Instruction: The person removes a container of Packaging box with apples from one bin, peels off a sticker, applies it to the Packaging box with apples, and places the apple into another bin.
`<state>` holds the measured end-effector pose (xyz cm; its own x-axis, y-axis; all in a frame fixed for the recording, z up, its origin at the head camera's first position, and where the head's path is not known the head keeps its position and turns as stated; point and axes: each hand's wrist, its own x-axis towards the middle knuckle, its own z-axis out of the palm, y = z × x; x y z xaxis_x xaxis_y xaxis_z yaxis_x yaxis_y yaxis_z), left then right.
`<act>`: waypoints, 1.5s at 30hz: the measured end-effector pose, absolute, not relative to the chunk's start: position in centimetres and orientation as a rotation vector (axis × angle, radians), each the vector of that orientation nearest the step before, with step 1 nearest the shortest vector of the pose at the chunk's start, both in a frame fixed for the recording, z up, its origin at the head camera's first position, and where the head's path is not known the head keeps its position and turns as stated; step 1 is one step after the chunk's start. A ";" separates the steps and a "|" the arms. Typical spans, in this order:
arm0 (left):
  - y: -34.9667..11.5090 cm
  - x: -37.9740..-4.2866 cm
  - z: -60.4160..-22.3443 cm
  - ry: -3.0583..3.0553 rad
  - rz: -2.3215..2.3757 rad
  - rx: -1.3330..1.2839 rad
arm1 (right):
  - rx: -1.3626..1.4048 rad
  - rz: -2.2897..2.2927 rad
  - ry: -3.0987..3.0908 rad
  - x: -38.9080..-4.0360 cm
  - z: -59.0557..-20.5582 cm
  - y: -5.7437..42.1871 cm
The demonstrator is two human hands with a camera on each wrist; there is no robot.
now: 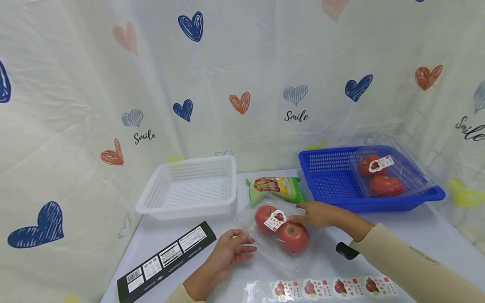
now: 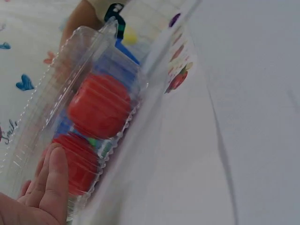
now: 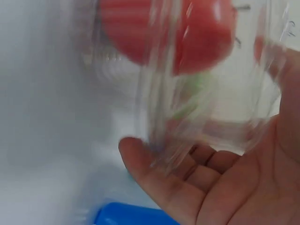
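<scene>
A clear plastic clamshell box (image 1: 265, 248) with two red round fruits (image 1: 293, 237), apples or tomatoes, is over the white table, a fruit sticker (image 1: 275, 220) on its lid. My right hand (image 1: 316, 213) grips the box's right side, thumb on the lid. The right wrist view has this hand (image 3: 211, 183) curled at the box's edge, with some blur. At the box's left side is my left hand (image 1: 232, 252), fingers loosely extended. In the left wrist view its fingers (image 2: 57, 176) overlap the box; whether they touch it I cannot tell.
A white basket (image 1: 185, 209) stands back left. At the back right, a blue basket (image 1: 363, 206) bears another fruit box (image 1: 407, 172). A green packet (image 1: 278, 187) lies between the baskets. A long black box (image 1: 166, 261) is front left, a sticker strip (image 1: 326, 289) at the front edge.
</scene>
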<state>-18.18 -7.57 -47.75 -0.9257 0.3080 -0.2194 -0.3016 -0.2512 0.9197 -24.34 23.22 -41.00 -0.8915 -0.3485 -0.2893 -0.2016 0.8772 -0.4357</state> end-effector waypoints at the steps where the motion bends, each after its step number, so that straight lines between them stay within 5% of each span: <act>1: -7.6 -18.3 -47.6 1.641 2.213 0.009 | -0.394 -0.586 2.669 -24.1 -40.9 23.4; 27: -6.6 -19.3 -46.3 1.618 2.054 0.032 | -0.149 -1.207 2.377 -20.0 -41.1 23.7; 45: -5.3 -20.4 -44.4 1.671 2.051 -0.037 | -0.362 -1.349 2.439 -19.8 -38.1 27.6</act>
